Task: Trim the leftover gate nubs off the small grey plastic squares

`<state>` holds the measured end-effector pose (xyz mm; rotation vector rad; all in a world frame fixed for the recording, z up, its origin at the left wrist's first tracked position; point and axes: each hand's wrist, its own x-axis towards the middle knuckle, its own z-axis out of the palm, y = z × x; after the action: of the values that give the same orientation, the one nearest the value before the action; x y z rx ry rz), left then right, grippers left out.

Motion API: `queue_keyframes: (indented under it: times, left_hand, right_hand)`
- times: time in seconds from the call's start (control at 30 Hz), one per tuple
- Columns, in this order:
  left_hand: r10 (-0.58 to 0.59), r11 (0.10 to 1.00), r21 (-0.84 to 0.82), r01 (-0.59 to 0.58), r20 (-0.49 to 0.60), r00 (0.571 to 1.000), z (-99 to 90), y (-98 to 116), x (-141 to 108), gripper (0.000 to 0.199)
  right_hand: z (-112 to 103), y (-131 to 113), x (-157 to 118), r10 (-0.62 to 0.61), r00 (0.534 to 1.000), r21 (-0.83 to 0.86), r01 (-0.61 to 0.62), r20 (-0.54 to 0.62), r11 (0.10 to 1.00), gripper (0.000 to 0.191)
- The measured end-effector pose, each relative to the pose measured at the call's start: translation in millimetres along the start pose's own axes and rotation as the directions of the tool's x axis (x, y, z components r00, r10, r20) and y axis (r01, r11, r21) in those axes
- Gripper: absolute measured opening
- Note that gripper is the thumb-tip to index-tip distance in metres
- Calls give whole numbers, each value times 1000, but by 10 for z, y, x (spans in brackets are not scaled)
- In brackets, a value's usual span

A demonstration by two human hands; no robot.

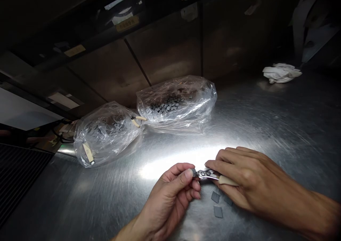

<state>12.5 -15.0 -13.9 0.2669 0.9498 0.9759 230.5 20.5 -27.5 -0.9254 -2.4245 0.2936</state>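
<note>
Between thumb and fingers, my left hand (173, 194) pinches a small grey piece (194, 171), mostly covered by the fingertips. My right hand (245, 177) is wrapped round a pair of nippers (209, 174) with metal jaws and cream handles. The tips of the nippers meet the grey piece's edge; whether they are closed on it I cannot tell. Just below the nippers, flat grey square pieces (218, 212) lie on the metal table (112, 191), one partly hidden beside my right hand.
A clear plastic bag (176, 102) with many grey pieces stands at the back. Left of it is another clear bag (106, 134), with a second cream-handled tool (139, 121) at its edge and a cream labelled object (87, 153) in front. A crumpled white cloth (281, 73) lies back right.
</note>
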Motion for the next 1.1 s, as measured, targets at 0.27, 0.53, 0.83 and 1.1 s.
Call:
queue_keyframes:
  times: [0.27, 0.53, 0.83, 1.1]
  left_hand:
    - [-3, 1000, 5, 3, 0, 1000, -7, 0, -3, 20]
    - [-6, 1000, 4, 6, -8, 1000, 15, 1, -7, 18]
    - [-10, 1000, -17, 10, 17, 1000, 0, -2, 8, 16]
    - [-31, 999, -19, 32, 35, 999, 6, 25, 1, 11]
  right_hand:
    - [-17, -11, 7, 3, 1000, 11, -4, 14, 1000, 17]
    - [-34, -3, 2, -20, 1000, -4, 20, 4, 1000, 22]
    - [-31, 6, 25, 33, 999, 58, -33, 15, 998, 24]
    - [-16, 92, 30, 51, 997, 16, -50, -53, 999, 21]
